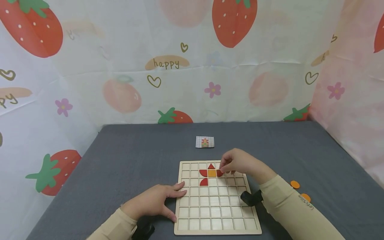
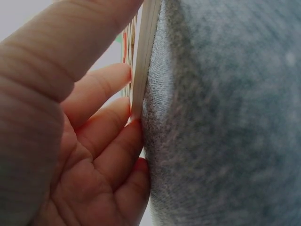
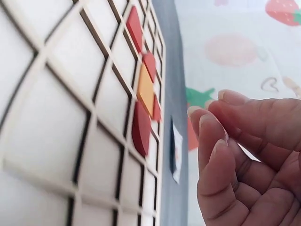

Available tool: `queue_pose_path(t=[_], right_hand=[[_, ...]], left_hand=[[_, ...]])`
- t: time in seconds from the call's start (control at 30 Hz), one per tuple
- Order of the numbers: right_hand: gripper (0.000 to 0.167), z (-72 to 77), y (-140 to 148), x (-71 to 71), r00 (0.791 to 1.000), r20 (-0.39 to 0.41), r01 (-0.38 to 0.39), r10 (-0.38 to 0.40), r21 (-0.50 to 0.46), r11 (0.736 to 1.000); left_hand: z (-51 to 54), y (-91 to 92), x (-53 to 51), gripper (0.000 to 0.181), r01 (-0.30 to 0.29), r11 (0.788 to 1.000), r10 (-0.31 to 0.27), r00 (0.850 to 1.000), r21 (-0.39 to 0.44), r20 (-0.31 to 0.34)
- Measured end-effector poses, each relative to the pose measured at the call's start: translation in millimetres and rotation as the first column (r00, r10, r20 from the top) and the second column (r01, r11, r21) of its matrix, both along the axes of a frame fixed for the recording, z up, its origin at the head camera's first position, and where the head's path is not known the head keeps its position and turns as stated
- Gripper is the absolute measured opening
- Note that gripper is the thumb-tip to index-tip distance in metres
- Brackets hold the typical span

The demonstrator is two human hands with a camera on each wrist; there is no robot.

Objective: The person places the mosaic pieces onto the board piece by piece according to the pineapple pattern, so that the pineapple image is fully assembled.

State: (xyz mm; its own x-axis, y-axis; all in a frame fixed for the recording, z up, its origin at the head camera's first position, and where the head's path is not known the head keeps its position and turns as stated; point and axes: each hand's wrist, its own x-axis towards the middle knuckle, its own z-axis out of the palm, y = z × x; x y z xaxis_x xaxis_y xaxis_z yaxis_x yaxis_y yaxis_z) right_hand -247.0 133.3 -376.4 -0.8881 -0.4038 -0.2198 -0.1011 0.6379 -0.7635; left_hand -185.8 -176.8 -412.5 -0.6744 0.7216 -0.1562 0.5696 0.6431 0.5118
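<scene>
A light wooden grid board (image 1: 218, 232) lies on the grey cloth. In its upper rows sit an orange square (image 1: 211, 173), a red triangle (image 1: 211, 166) above it, and red rounded pieces on its left (image 1: 203, 173) and right (image 1: 219, 173); another red rounded piece (image 1: 204, 182) lies one row lower. My right hand (image 1: 241, 163) hovers by the right-hand red piece, its fingers loosely bent. Nothing shows between those fingertips (image 3: 218, 143) in the right wrist view. Fairly straight fingers of my left hand (image 1: 160, 201) touch the board's left edge.
Beyond the board lies a small printed card (image 1: 205, 142) with a coloured grid pattern. Two orange round pieces (image 1: 295, 184) are on the cloth at the right, beside my right sleeve. A fabric backdrop (image 1: 180, 93) with strawberries stands behind the table.
</scene>
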Motion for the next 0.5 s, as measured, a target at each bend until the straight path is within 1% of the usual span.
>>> queue_pose_path(t=[0.1, 0.3, 0.5], right_hand=[[0.008, 5.3, 12.1, 1.7, 1.000, 0.002, -0.001, 0.001, -0.023, 1.000], [0.011, 14.7, 35.6, 6.8, 1.000, 0.010, -0.002, 0.002, -0.003, 1.000], [0.013, 15.1, 60.2, 8.2, 1.000, 0.010, 0.008, -0.008, 0.024, 1.000]], left_hand=[[-0.4, -0.2, 0.1, 0.085, -0.001, 1.000, 0.001, 1.000, 0.003, -0.002], [0.5, -0.2, 0.6, 0.085, -0.002, 1.000, 0.002, 1.000, -0.002, -0.007], [2.6, 0.5, 1.7, 0.085, -0.003, 1.000, 0.003, 1.000, -0.006, -0.013]])
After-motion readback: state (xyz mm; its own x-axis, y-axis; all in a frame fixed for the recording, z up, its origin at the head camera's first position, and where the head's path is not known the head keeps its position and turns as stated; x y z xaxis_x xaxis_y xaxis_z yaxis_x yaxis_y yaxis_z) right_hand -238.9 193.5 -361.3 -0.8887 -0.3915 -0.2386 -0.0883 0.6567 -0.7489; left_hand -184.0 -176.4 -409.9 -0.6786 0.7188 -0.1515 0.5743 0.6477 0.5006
